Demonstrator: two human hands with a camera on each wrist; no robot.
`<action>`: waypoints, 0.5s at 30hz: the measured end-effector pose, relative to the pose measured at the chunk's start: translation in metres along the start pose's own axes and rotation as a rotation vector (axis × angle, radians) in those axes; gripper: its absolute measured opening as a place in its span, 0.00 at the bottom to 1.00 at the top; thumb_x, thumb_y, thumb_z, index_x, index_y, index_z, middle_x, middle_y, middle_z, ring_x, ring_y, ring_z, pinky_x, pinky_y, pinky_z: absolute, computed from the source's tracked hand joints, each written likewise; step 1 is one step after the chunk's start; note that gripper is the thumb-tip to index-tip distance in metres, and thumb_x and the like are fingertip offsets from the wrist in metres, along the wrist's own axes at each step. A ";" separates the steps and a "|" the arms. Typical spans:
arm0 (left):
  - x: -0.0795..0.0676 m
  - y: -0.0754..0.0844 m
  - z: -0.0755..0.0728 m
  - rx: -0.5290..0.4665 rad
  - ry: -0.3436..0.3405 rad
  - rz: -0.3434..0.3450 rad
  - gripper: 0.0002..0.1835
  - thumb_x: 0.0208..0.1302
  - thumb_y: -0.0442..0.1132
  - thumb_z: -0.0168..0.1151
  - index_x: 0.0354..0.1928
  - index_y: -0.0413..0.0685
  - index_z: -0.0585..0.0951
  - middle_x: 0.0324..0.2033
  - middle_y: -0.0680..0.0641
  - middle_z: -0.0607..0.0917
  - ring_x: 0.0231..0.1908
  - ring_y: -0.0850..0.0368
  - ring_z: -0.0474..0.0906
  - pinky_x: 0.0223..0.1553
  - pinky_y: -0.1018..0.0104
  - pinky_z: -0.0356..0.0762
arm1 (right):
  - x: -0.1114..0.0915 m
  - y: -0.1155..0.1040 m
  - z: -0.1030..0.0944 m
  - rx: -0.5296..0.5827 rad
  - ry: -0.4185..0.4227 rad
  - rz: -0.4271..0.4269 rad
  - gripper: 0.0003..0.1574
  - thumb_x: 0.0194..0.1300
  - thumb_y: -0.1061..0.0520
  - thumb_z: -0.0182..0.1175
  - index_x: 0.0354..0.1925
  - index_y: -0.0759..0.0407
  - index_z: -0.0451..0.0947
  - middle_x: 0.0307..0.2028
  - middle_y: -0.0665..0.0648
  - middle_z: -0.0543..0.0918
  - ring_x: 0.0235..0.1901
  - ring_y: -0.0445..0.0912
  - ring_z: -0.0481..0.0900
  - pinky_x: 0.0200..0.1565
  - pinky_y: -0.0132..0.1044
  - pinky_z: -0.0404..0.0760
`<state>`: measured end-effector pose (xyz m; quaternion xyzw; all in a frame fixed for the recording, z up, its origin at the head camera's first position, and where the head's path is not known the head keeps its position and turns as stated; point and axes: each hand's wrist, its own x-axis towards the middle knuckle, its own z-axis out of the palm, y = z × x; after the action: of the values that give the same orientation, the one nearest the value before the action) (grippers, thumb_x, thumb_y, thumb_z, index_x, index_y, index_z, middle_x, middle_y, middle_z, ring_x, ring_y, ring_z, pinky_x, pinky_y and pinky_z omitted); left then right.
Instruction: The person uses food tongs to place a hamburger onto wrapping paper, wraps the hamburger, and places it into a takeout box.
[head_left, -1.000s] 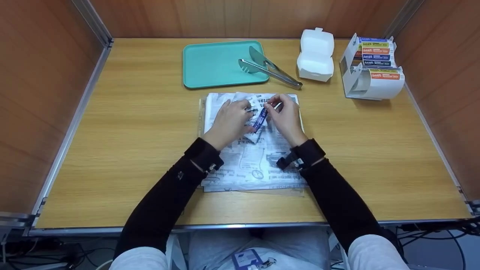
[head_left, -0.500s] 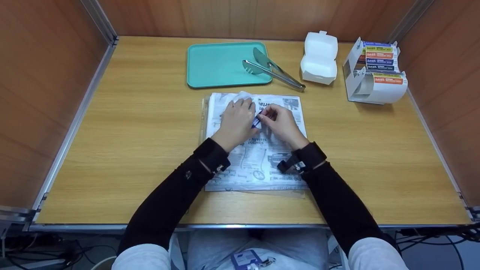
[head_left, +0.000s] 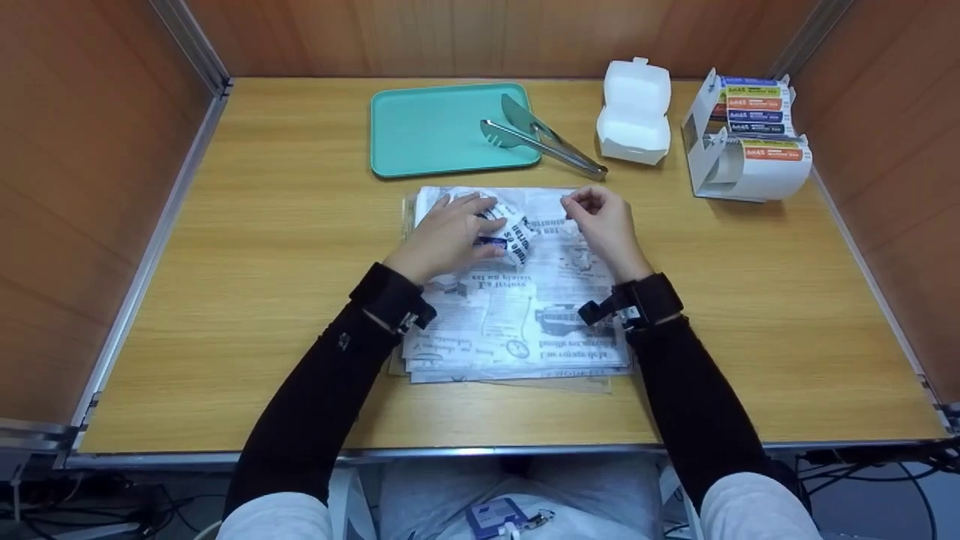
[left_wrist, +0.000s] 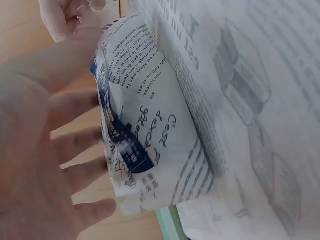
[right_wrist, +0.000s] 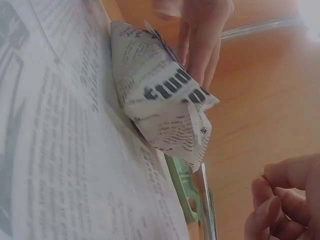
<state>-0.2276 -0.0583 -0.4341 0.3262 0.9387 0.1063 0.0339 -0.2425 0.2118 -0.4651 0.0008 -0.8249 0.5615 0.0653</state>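
Observation:
A bundle wrapped in newsprint-patterned paper (head_left: 519,234) sits on a stack of similar printed sheets (head_left: 517,330). My left hand (head_left: 444,238) rests over the left part of the bundle with its fingers spread, hiding some of it. A dark blue sticker label (left_wrist: 131,152) lies across the folded paper, close to the left fingers in the left wrist view. To the right of the bundle, my right hand (head_left: 606,225) is above the sheets with curled fingers. Its thumb and index fingertips meet in the right wrist view (right_wrist: 282,200), apart from the bundle, with no clear object between them.
Behind the sheets lies a teal tray (head_left: 427,131), with metal tongs (head_left: 551,142) across its right end. An open white foam box (head_left: 634,112) stands to their right. At the far right is a label dispenser (head_left: 742,142) with coloured rolls. Wooden panels enclose the table.
My right hand has let go of the blue label and moved right, away from the bundle. The label is now on the wrapping, and my left hand has shifted slightly left.

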 end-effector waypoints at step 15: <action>0.002 0.000 0.009 0.024 0.119 0.008 0.31 0.64 0.46 0.78 0.69 0.52 0.82 0.72 0.40 0.77 0.73 0.41 0.72 0.77 0.48 0.65 | 0.090 -0.001 -0.098 -0.638 0.060 -0.061 0.20 0.79 0.50 0.62 0.57 0.64 0.85 0.58 0.62 0.82 0.59 0.55 0.78 0.58 0.48 0.76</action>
<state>-0.2279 -0.0553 -0.4425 0.3235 0.9389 0.1142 -0.0263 -0.3208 0.3091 -0.4189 -0.0117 -0.9566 0.2722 0.1033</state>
